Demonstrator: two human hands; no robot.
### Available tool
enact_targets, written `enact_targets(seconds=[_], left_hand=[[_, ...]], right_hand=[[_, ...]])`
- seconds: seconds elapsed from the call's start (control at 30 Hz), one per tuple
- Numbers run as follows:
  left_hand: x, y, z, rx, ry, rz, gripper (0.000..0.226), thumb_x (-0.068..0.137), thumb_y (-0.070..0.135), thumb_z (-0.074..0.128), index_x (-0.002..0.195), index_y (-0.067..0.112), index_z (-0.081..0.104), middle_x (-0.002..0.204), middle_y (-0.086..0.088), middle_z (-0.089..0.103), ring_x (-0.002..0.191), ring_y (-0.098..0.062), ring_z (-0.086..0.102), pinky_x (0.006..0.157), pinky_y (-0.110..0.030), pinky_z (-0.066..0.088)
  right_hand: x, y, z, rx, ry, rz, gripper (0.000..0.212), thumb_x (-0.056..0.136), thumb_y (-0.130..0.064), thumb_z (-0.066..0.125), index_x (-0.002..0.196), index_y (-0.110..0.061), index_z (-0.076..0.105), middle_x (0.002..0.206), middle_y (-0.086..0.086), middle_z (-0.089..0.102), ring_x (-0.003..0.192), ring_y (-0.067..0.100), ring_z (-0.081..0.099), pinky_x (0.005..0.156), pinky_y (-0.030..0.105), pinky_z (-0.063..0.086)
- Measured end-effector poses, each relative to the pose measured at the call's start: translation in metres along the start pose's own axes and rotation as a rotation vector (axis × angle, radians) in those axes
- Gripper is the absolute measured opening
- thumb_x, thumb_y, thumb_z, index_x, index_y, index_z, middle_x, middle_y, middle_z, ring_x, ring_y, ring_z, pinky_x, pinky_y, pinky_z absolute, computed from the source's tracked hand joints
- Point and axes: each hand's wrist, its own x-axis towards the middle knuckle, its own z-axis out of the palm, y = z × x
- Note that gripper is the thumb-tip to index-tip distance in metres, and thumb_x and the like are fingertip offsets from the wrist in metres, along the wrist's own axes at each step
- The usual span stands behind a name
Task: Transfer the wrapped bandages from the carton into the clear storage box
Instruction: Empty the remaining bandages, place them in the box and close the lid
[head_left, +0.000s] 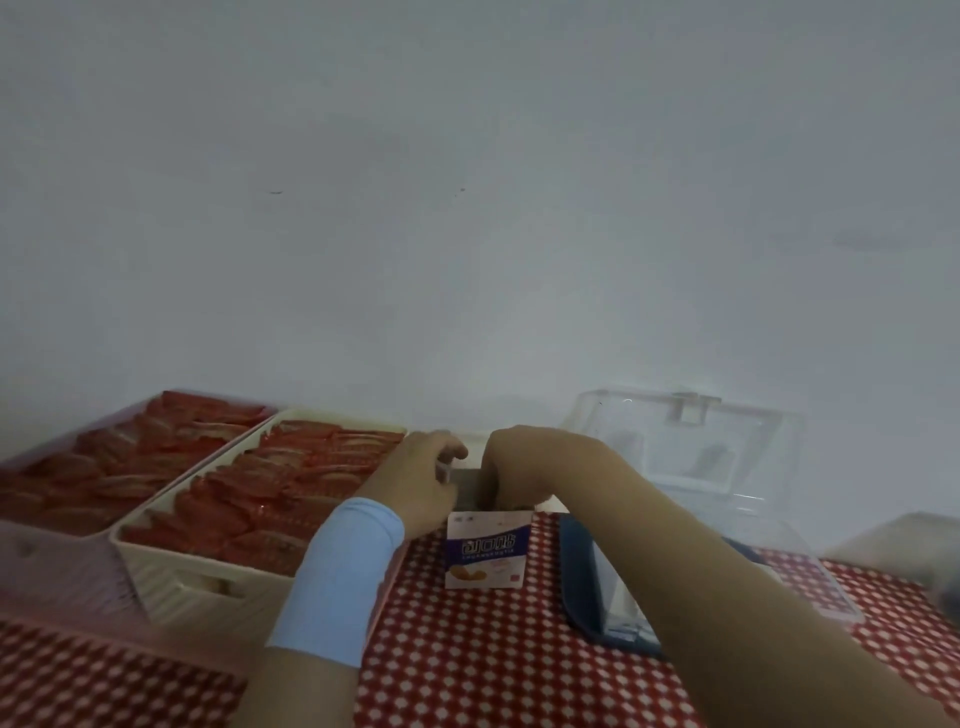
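Plain whitish wall (519, 130) is taking up approx. the top half of the view & is looking grey-blue in dim, flat light. 2 small dark marks (275, 192) are sitting on it near the middle, side by side at abt the same height but apart. A faint darker smudge (872, 241) is showing further right. Below, the wall is meeting a table (104, 691), which is wearing a red cloth (493, 675) w/ a white check pattern, running down to the bottom edge. Light is falling soft & even.
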Motion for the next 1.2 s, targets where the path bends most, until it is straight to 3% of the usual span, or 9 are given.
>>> enact_targets(seconds=[0.1,0.2,0.4,0.5,0.6,0.8,0.87,1.0,1.2], left_hand=[[-0.001,-0.006,-0.003,-0.133,-0.181,-0.057,0.08,0.075,0.04,0.08,0.141,0.02,0.04,0.137,0.003,0.048,0.123,-0.022,0.053,0.105,-0.037,0.046],[-0.005,-0.003,0.002,0.063,-0.272,-0.093,0.116,0.062,0.05,0.086,0.154,0.024,0.019,0.148,0.007,0.038,0.132,-0.017,0.045,0.106,-0.031,0.041],[-0.015,0.006,0.006,0.047,-0.008,0.034,0.104,0.044,0.052,0.08,0.135,0.038,0.03,0.134,0.011,0.051,0.119,-0.012,0.054,0.098,-0.035,0.052],[-0.032,0.022,0.0,0.073,0.044,0.109,0.086,0.056,0.043,0.08,0.131,0.036,0.038,0.124,0.007,0.053,0.112,-0.017,0.056,0.093,-0.037,0.053],[-0.048,0.039,-0.005,0.134,0.07,0.225,0.074,0.063,0.042,0.079,0.13,0.028,0.051,0.12,0.008,0.058,0.109,-0.015,0.056,0.096,-0.038,0.049],[-0.066,0.061,-0.006,0.377,0.043,0.38,0.071,0.07,0.032,0.072,0.137,0.029,0.048,0.127,0.007,0.052,0.118,-0.016,0.045,0.104,-0.039,0.04],[-0.075,0.074,-0.005,0.474,0.004,0.422,0.069,0.077,0.029,0.072,0.141,0.029,0.045,0.13,0.006,0.049,0.122,-0.017,0.041,0.104,-0.038,0.038],[-0.09,0.092,-0.001,0.678,-0.026,0.505,0.066,0.085,0.035,0.07,0.144,0.032,0.042,0.132,0.006,0.044,0.126,-0.017,0.036,0.102,-0.033,0.037],[-0.105,0.12,-0.002,0.921,-0.08,0.597,0.072,0.084,0.03,0.071,0.147,0.033,0.037,0.135,0.002,0.04,0.125,-0.02,0.034,0.102,-0.031,0.031]], right_hand=[[-0.01,0.007,-0.002,0.133,0.049,-0.044,0.016,0.091,-0.027,0.067,0.103,-0.021,0.076,0.092,-0.007,0.072,0.075,0.009,0.064,0.078,0.025,0.057],[-0.025,0.015,-0.002,0.294,0.138,-0.066,0.024,0.088,-0.018,0.069,0.109,-0.027,0.076,0.105,-0.01,0.072,0.073,0.001,0.062,0.074,0.02,0.054],[-0.054,0.023,0.012,0.458,0.248,-0.082,0.026,0.091,-0.031,0.067,0.116,-0.028,0.073,0.105,-0.014,0.071,0.09,0.003,0.062,0.08,0.02,0.049],[-0.079,0.023,0.013,0.615,0.218,-0.148,0.039,0.095,-0.012,0.052,0.123,-0.031,0.07,0.111,-0.018,0.068,0.092,-0.003,0.062,0.073,0.014,0.047],[-0.104,0.018,0.016,0.702,0.098,-0.214,0.057,0.091,0.001,0.046,0.138,-0.028,0.059,0.122,-0.017,0.064,0.071,-0.021,0.056,0.06,0.006,0.042],[-0.14,0.007,0.037,0.623,0.111,-0.188,0.036,0.099,-0.025,0.055,0.135,-0.026,0.058,0.136,-0.002,0.06,0.112,0.013,0.055,0.103,0.034,0.043],[-0.155,0.013,0.044,0.633,0.143,-0.154,0.034,0.097,-0.022,0.056,0.13,-0.026,0.064,0.132,-0.003,0.064,0.109,0.015,0.06,0.098,0.033,0.05],[-0.185,0.03,0.051,0.662,0.171,-0.141,0.042,0.096,-0.008,0.052,0.129,-0.031,0.067,0.13,-0.006,0.065,0.104,0.016,0.065,0.062,0.018,0.055],[-0.211,0.047,0.059,0.685,0.437,0.02,0.035,0.096,-0.007,0.052,0.112,-0.03,0.073,0.115,-0.01,0.069,0.086,0.007,0.064,0.068,0.016,0.051]])
